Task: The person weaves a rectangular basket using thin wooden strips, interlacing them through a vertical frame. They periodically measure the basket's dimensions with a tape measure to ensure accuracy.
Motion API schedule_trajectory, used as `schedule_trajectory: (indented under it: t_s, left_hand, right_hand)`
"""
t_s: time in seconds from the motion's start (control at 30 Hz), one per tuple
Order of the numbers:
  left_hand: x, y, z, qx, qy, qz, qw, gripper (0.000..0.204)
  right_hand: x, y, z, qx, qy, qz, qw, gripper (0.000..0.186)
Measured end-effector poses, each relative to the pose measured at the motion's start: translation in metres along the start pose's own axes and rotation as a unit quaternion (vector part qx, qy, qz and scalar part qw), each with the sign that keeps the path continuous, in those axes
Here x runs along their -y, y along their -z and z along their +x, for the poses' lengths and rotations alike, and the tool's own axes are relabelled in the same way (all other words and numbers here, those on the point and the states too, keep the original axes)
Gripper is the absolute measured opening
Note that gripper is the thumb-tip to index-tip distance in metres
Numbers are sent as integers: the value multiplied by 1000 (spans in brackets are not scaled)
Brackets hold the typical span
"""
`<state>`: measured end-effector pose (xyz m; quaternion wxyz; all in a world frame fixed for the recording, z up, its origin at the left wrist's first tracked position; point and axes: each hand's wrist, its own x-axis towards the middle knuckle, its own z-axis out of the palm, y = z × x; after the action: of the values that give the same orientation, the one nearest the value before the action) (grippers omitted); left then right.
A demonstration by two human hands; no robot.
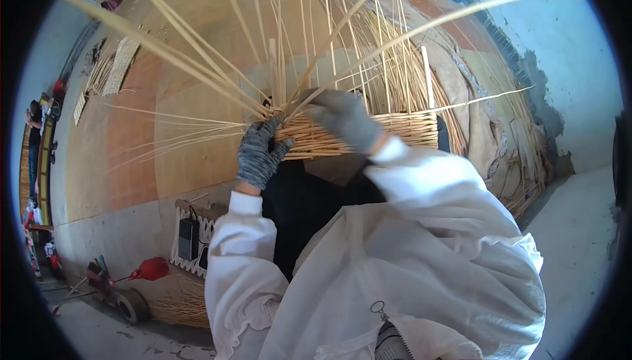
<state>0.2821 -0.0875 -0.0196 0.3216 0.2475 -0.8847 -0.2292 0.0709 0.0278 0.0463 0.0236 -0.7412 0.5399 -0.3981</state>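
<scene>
A partly woven wicker basket (368,129) of tan rods lies across my lap, its uprights and loose ends fanning away from me. My left hand (261,154), in a grey mottled knit glove, grips the weave's left corner, with the thumb on the near face and fingers by the rod bases. Over the upper edge, my right hand (345,120), in a grey glove, is blurred by motion. Its curled fingers are at a long wicker rod (434,27) that sweeps up to the far right. Thicker rods (168,47) spread toward the far left.
Wooden boards (191,97) cover the floor ahead. Bundled rods and sacking (461,90) lie along the right wall. A woven strip (122,64) is at the far left. Lower left are a dark device (189,238) on a white rack, a red rounded object (151,269) and a wheel (133,305).
</scene>
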Motion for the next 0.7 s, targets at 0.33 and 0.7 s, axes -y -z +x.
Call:
schedule_trajectory:
  t_s: [0.33, 0.7]
  left_hand:
    - [2, 39, 29, 307, 32, 125, 943, 60]
    - [-37, 50, -17, 148, 137, 165, 966, 47]
  right_hand:
    - [74, -64, 64, -39, 19, -66, 997, 17]
    - [-64, 1, -57, -172, -530, 243, 794, 15]
